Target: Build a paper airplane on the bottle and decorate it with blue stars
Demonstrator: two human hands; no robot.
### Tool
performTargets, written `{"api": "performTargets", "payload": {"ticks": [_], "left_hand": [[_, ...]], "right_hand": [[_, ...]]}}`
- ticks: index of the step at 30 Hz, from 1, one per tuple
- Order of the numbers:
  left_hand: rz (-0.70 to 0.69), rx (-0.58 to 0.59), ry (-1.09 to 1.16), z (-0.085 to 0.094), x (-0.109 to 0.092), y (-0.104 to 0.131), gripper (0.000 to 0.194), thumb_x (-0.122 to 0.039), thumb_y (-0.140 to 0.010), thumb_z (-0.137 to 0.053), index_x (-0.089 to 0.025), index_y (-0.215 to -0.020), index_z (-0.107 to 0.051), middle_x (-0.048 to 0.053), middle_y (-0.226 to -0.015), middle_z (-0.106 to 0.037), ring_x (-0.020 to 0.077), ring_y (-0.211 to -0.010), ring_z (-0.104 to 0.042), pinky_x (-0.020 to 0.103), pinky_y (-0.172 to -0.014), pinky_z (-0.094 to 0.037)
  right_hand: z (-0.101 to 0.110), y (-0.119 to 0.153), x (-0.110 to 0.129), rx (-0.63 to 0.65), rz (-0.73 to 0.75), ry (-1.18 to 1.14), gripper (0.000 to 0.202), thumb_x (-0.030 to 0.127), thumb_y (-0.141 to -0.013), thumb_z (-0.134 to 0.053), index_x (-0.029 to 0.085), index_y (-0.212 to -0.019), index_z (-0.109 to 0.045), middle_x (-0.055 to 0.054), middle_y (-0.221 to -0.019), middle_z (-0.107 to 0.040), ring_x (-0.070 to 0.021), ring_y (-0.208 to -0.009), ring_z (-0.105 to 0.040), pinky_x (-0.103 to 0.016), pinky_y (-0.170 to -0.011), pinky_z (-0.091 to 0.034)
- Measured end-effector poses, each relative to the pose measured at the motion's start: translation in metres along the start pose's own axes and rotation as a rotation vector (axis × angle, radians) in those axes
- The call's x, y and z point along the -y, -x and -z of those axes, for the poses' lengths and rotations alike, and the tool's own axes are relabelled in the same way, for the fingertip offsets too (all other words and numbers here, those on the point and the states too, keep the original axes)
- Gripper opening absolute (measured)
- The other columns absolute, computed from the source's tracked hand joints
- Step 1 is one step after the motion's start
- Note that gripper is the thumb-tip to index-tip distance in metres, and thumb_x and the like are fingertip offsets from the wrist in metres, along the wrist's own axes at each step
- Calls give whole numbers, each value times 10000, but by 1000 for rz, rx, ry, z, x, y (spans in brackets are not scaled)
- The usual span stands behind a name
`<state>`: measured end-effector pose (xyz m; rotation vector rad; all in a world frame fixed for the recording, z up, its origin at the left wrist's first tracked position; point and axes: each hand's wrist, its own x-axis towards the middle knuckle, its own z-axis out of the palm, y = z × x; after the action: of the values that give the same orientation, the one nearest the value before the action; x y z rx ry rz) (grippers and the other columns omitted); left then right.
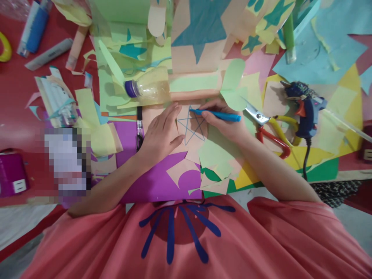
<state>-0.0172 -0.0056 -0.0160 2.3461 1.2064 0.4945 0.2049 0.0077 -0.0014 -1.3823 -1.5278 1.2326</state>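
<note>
In the head view, a star outline in blue lines stands on a peach-coloured paper (pixel 192 155) in front of me. My right hand (pixel 223 120) grips a blue marker (pixel 223 115), its tip touching the star near the top point. My left hand (pixel 164 131) lies flat on the paper's left side, fingers stretched out and thumb apart, holding nothing. Just beyond both hands lies a clear plastic bottle (pixel 154 85) with a purple cap, on its side. A black pen (pixel 139 130) is beside my left hand, partly covered by it.
Scissors (pixel 273 130) with red and yellow handles and a blue glue gun (pixel 308 108) lie at the right. Paper scraps, a purple sheet (pixel 162 182) and a large teal star (pixel 200 27) cover much of the red table (pixel 17 97). Several markers (pixel 49 54) are at the left.
</note>
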Motion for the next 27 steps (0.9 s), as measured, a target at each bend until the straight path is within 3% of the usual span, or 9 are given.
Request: {"api": "performTargets", "payload": {"ticks": [8,18,27], "left_hand": [[-23,9,8,-1,4,0,748,-237,-863,-611,-209,-1484,-196,167,-1552,-360,296,-1429,-384,460,-1119,-394],[22,33,21,1,2,-1,736,-226,-849,-623,-221,-1476,-237,149,-1551,-371,299,-1424,-392,468,-1118,-401],[-7,3,47,-1,4,0,749,-234,-855,-615,-225,-1489,-216,150,-1553,-365,304,-1427,-384,473,-1125,-390]], "right_hand": [[2,1,2,71,-18,-2,158,366,-805,-654,208,-821,-656,-32,-807,-682,-163,-763,-649,-343,-748,-567],[2,1,1,17,-4,-8,136,377,-849,-629,244,-876,-643,-28,-845,-660,-182,-837,-653,-369,-812,-568],[2,2,-1,80,-1,-11,161,373,-827,-648,212,-830,-650,-30,-808,-662,-167,-782,-641,-355,-774,-555]]}}
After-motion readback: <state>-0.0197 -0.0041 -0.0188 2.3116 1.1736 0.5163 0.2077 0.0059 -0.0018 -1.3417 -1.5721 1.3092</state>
